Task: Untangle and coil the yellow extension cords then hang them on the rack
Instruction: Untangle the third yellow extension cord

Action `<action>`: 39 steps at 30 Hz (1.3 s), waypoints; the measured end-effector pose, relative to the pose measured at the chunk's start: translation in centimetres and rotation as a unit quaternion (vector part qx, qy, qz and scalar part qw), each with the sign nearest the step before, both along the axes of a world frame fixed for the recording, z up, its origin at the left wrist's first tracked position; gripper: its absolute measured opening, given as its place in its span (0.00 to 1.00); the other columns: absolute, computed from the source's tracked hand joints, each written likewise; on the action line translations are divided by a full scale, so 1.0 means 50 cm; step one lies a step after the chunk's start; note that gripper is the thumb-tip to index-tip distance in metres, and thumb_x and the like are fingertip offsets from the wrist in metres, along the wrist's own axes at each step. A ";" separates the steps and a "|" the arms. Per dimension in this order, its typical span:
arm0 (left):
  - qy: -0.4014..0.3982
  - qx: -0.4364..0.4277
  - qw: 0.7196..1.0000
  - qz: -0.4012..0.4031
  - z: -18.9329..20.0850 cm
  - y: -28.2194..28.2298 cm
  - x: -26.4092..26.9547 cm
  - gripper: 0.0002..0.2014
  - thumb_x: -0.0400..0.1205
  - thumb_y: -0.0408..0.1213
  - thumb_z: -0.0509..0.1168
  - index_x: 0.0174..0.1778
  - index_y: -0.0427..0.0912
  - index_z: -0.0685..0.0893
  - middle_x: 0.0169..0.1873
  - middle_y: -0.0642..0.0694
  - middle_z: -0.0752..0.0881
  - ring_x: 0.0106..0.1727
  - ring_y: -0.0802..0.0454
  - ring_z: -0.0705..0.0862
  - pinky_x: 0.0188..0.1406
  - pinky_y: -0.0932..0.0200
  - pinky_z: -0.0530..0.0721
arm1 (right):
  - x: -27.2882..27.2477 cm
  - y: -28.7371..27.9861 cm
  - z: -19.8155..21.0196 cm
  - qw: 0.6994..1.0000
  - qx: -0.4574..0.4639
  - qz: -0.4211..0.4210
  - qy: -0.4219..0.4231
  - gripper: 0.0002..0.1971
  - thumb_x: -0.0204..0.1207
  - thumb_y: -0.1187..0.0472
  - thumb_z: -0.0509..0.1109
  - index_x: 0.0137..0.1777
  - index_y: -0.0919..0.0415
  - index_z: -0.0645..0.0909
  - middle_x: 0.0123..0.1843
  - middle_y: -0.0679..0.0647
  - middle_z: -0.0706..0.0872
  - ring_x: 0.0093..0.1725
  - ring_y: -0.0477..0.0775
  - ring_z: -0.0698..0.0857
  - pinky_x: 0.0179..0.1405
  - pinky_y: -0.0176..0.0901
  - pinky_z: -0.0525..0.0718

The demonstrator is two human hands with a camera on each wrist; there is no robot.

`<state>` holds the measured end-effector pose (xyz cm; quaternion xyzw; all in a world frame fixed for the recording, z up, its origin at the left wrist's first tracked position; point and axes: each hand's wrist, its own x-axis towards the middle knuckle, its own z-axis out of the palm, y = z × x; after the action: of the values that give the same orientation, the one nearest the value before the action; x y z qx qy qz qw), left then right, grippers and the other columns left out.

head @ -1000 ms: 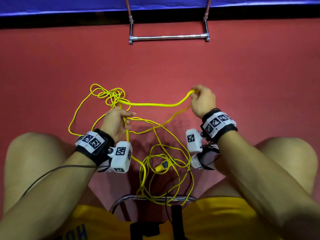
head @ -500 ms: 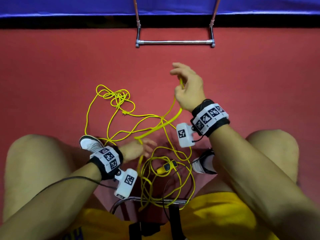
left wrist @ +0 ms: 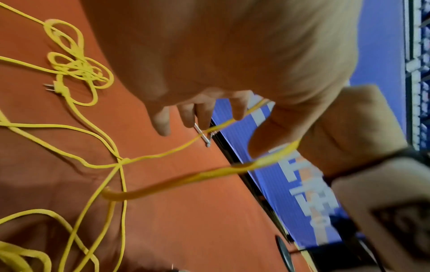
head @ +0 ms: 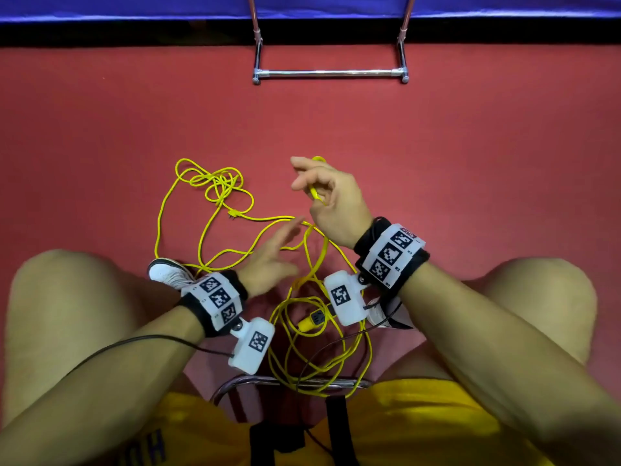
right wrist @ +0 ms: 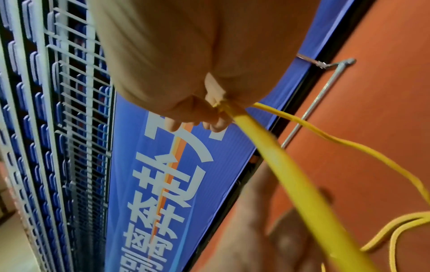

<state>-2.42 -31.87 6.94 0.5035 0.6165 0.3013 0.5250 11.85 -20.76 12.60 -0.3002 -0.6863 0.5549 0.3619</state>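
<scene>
A strand of the yellow extension cord (head: 235, 216) is pinched by the right hand (head: 332, 200) — raised above the red floor (head: 470, 163). The left hand (head: 272, 260) is held spread, fingers straight, nothing gripped — beside the hanging strands.

Red floor (head: 470, 163), blue banner (head: 134, 5), white sneaker (head: 166, 270), yellow shorts (head: 403, 428)

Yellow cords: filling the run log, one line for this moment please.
right hand: grips yellow cord | left hand: open, reaching | knot: tangled | rack: bare
</scene>
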 end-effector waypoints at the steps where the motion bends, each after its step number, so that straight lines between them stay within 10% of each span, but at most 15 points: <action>1: 0.033 -0.002 0.998 -0.046 -0.004 0.000 0.013 0.47 0.60 0.44 0.68 0.80 0.58 0.66 0.78 0.50 0.72 0.76 0.61 0.72 0.67 0.59 0.78 | -0.001 -0.005 0.003 1.000 -0.025 0.002 0.016 0.30 0.55 0.81 0.49 0.45 0.54 0.83 0.69 0.56 0.78 0.65 0.34 0.80 0.66 0.38 0.80; 4: 0.054 -0.082 0.990 -0.100 -0.007 0.003 0.049 0.24 0.69 0.50 0.66 0.60 0.47 0.87 0.56 0.42 0.89 0.57 0.45 0.86 0.66 0.47 0.81 | 0.000 0.003 0.013 0.996 -0.064 -0.031 0.044 0.31 0.61 0.86 0.52 0.48 0.54 0.84 0.73 0.56 0.74 0.63 0.49 0.85 0.64 0.42 0.82; 8: 0.052 -0.146 0.974 -0.163 0.014 -0.009 0.064 0.13 0.66 0.41 0.59 0.30 0.38 0.88 0.30 0.43 0.89 0.39 0.45 0.84 0.51 0.50 0.80 | 0.008 0.042 0.012 0.956 -0.228 -0.160 0.093 0.28 0.71 0.90 0.60 0.67 0.66 0.76 0.71 0.59 0.73 0.61 0.65 0.87 0.45 0.41 0.87; 12: 0.075 -0.229 0.949 -0.203 0.010 -0.035 0.062 0.14 0.67 0.45 0.57 0.34 0.39 0.81 0.28 0.43 0.85 0.25 0.49 0.78 0.26 0.60 0.73 | 0.029 0.078 -0.009 0.842 -0.419 -0.319 0.119 0.32 0.72 0.84 0.59 0.74 0.60 0.64 0.39 0.59 0.78 0.39 0.59 0.87 0.28 0.41 0.79; 17: 0.256 -0.196 0.935 -0.147 0.012 -0.035 0.016 0.33 0.85 0.70 0.44 0.37 0.46 0.80 0.31 0.53 0.78 0.36 0.53 0.77 0.46 0.54 0.72 | 0.116 0.091 -0.095 0.790 -0.530 -0.300 -0.075 0.05 0.81 0.68 0.62 0.53 0.68 0.73 0.39 0.61 0.87 0.21 0.50 0.82 0.20 0.34 0.75; 21: 0.254 -0.226 0.936 -0.094 -0.010 -0.033 -0.021 0.25 0.92 0.50 0.50 0.34 0.45 0.81 0.27 0.51 0.79 0.37 0.48 0.81 0.36 0.59 0.75 | 0.122 0.072 -0.124 0.730 -0.627 -0.262 0.071 0.11 0.87 0.67 0.51 0.45 0.65 0.72 0.28 0.59 0.85 0.19 0.52 0.80 0.13 0.33 0.75; 23: 0.244 -0.252 0.927 -0.133 -0.031 -0.047 -0.030 0.14 0.88 0.35 0.61 0.36 0.52 0.78 0.35 0.50 0.81 0.42 0.48 0.82 0.36 0.65 0.79 | 0.099 0.061 -0.087 0.788 -0.569 -0.215 0.091 0.09 0.88 0.66 0.53 0.49 0.61 0.74 0.27 0.53 0.82 0.17 0.46 0.71 0.13 0.28 0.62; 27: 0.212 -0.301 0.920 -0.131 -0.037 -0.073 -0.008 0.06 0.77 0.37 0.72 0.47 0.51 0.83 0.32 0.49 0.82 0.35 0.49 0.82 0.25 0.66 0.78 | 0.060 0.022 -0.021 0.877 -0.461 0.026 0.134 0.12 0.89 0.60 0.56 0.62 0.50 0.80 0.36 0.50 0.85 0.20 0.44 0.67 0.22 0.32 0.59; 30: 0.117 -0.303 0.942 -0.081 -0.019 -0.069 0.001 0.38 0.65 0.36 0.72 0.74 0.55 0.71 0.41 0.43 0.84 0.33 0.48 0.80 0.28 0.59 0.74 | 0.056 0.005 0.006 0.899 -0.403 0.131 0.115 0.13 0.88 0.61 0.55 0.65 0.51 0.79 0.47 0.50 0.88 0.25 0.45 0.70 0.25 0.36 0.64; 32: -0.044 -0.243 0.965 0.090 0.002 -0.040 -0.003 0.44 0.56 0.30 0.63 0.74 0.52 0.71 0.55 0.43 0.84 0.46 0.47 0.84 0.40 0.54 0.74 | 0.055 -0.004 0.008 0.906 -0.383 0.160 0.088 0.12 0.87 0.63 0.57 0.62 0.52 0.80 0.52 0.48 0.90 0.27 0.45 0.74 0.27 0.37 0.69; 34: -0.256 -0.188 0.923 0.217 0.035 -0.001 -0.012 0.50 0.44 0.29 0.61 0.70 0.46 0.75 0.59 0.43 0.84 0.56 0.43 0.85 0.53 0.47 0.77 | 0.057 -0.022 -0.008 0.899 -0.382 0.206 0.058 0.13 0.84 0.66 0.61 0.59 0.53 0.84 0.52 0.46 0.91 0.30 0.44 0.81 0.29 0.36 0.76; 39: -0.462 -0.101 0.811 0.344 0.114 0.059 -0.049 0.20 0.68 0.37 0.62 0.56 0.34 0.76 0.53 0.30 0.89 0.50 0.38 0.91 0.45 0.46 0.90 | 0.056 -0.065 -0.058 0.840 -0.435 0.311 -0.089 0.11 0.85 0.68 0.61 0.57 0.56 0.83 0.49 0.47 0.88 0.45 0.48 0.89 0.40 0.45 0.86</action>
<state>-4.87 -28.93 12.65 0.0040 0.4617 0.5951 0.6578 14.63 -24.01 9.73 -0.2453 -0.4606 0.8509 -0.0600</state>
